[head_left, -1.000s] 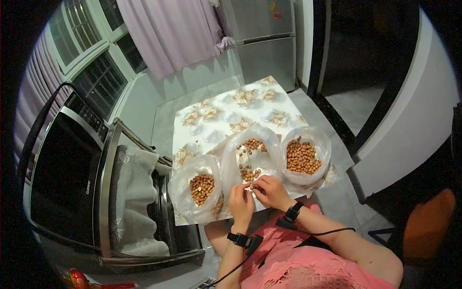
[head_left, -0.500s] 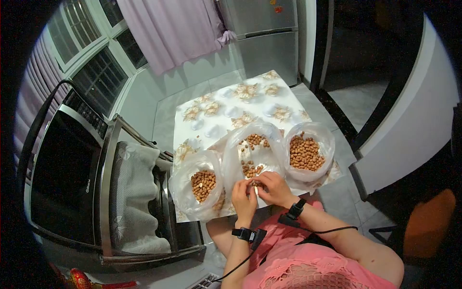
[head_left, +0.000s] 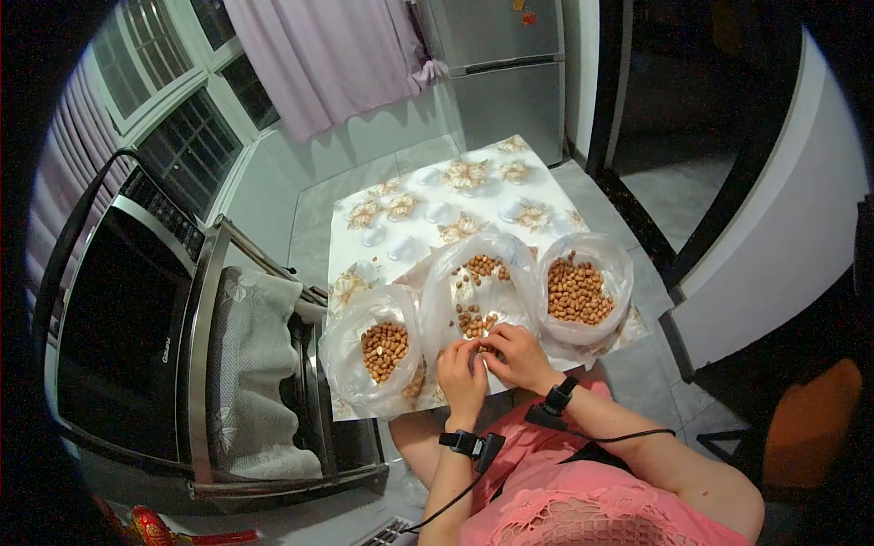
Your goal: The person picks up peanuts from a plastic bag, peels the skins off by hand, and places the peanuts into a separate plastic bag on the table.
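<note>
Your left hand (head_left: pixel 462 369) and right hand (head_left: pixel 515 353) pinch a peanut (head_left: pixel 480 353) together at the middle bag's (head_left: pixel 473 287) 6 o'clock edge.

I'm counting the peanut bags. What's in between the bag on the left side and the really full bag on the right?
A third clear bag of peanuts sits between the left bag and the full right bag, the head view shows. Both hands meet at its near edge.
</note>
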Motion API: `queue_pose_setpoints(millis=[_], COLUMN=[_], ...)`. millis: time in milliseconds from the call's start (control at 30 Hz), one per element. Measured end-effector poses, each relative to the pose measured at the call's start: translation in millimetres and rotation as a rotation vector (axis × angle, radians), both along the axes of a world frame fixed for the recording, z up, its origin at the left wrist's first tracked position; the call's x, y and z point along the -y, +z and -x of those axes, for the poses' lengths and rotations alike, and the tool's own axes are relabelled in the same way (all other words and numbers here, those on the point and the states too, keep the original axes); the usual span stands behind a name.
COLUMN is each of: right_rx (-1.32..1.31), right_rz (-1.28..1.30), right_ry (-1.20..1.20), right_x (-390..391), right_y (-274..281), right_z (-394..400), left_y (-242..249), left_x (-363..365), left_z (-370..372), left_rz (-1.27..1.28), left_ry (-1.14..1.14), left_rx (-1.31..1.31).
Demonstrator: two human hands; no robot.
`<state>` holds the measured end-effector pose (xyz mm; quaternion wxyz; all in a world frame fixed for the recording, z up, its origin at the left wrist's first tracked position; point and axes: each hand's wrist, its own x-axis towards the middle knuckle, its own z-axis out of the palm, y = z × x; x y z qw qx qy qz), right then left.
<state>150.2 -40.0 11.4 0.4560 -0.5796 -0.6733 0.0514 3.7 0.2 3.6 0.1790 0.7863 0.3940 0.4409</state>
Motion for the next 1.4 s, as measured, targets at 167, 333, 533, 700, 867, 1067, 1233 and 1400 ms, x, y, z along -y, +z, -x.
queue_pose_setpoints(millis=[167,333,533,700,867,1067,1233,1400], right_rx=[0.022,0.027,0.043,0.035,0.039,0.051,0.045,0.041], right_rz=[-0.030,-0.024,-0.016,-0.020,0.001,-0.005,-0.006,-0.018], right_ry=[-0.004,-0.010,-0.003,-0.001,0.009,0.007,0.004,0.004], right_x=[-0.2,0.0,1.1,1.5,1.2,2.5,2.5,1.8], right_y=[1.1,2.1,3.2,1.9,1.0,1.6,3.9,2.9], right_z=[0.6,1.1,0.6,0.6,0.1,0.1,0.4,0.1], left_y=[-0.1,-1.0,0.5,-0.6,-1.1,-3.4,-0.7,-1.2], left_x=[1.2,0.0,1.5,-0.8,0.0,0.6,0.7,0.2], left_z=[2.0,4.5,6.0,2.3,0.7,-0.7,-0.9,-1.6], left_rz=[0.039,0.052,0.131,0.031,0.046,0.036,0.020,0.009], left_ry=[-0.006,-0.002,-0.035,-0.038,-0.014,0.003,0.004,0.002], left_rx=[0.032,0.042,0.080,0.022,0.003,0.014,0.003,0.004])
